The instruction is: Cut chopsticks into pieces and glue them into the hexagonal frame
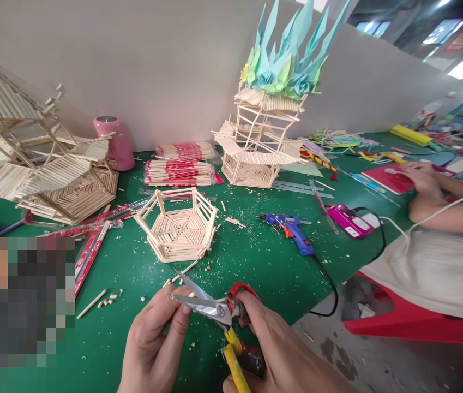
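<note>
My right hand (272, 338) is closed around the red and yellow handles of the scissors (210, 310), whose blades are apart and point left. My left hand (155, 333) pinches a small pale wooden stick piece (191, 295) between thumb and fingertips, right at the blades. Most of that piece is hidden by the fingers and blades. Just beyond my hands sits a hexagonal frame of wooden sticks (184, 229) on the green table (235, 256). Short cut pieces (108, 299) and a longer stick (91, 304) lie to the left.
A blue glue gun (294, 232) with a black cable lies right of the frame. Behind stand a stick tower (256, 136), stick bundles (180, 172), a pink container (115, 143) and a larger stick structure (59, 172). At the right is another person's arm (448, 213).
</note>
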Motion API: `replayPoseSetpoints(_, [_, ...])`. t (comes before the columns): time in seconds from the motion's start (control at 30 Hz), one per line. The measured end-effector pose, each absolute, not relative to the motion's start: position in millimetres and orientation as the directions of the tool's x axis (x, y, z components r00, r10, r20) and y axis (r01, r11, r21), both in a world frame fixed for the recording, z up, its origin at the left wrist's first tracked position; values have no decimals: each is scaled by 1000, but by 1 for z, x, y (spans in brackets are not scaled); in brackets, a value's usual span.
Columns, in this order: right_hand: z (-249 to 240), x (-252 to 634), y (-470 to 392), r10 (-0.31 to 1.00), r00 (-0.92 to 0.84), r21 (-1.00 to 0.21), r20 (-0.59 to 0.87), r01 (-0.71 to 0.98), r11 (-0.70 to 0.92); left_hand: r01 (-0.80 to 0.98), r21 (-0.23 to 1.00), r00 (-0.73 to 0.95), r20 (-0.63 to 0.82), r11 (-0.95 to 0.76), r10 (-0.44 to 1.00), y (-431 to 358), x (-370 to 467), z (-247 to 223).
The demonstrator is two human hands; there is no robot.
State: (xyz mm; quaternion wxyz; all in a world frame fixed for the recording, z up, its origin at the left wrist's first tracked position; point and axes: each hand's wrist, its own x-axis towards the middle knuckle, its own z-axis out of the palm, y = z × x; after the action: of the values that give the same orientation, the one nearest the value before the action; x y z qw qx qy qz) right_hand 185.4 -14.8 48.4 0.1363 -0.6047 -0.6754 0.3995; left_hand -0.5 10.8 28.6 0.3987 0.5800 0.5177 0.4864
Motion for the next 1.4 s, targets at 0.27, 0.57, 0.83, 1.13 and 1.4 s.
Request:
replayPoseSetpoints(0.27, [49, 185, -14, 916, -251, -732, -314, 678, -66, 266, 940, 20, 217, -214, 976, 12, -2, 24])
replayPoseSetpoints(0.57, [46, 184, -16, 912, -270, -746, -308, 663, -56, 446, 727, 175, 501, -522, 848, 12, -10, 18])
replayPoseSetpoints(0.83, [48, 182, -10, 888, -329, -734, -320, 679, -13, 538, 641, 214, 524, -547, 824, 12, -8, 23])
replayPoseSetpoints(1.13, [37, 182, -19, 944, -185, -709, -272, 703, -66, 457, 763, 110, 461, -457, 880, 15, -4, 29])
replayPoseSetpoints(1.4, [48, 185, -11, 892, -332, -765, -308, 644, -24, 336, 871, 104, 343, -358, 933, 14, -5, 31])
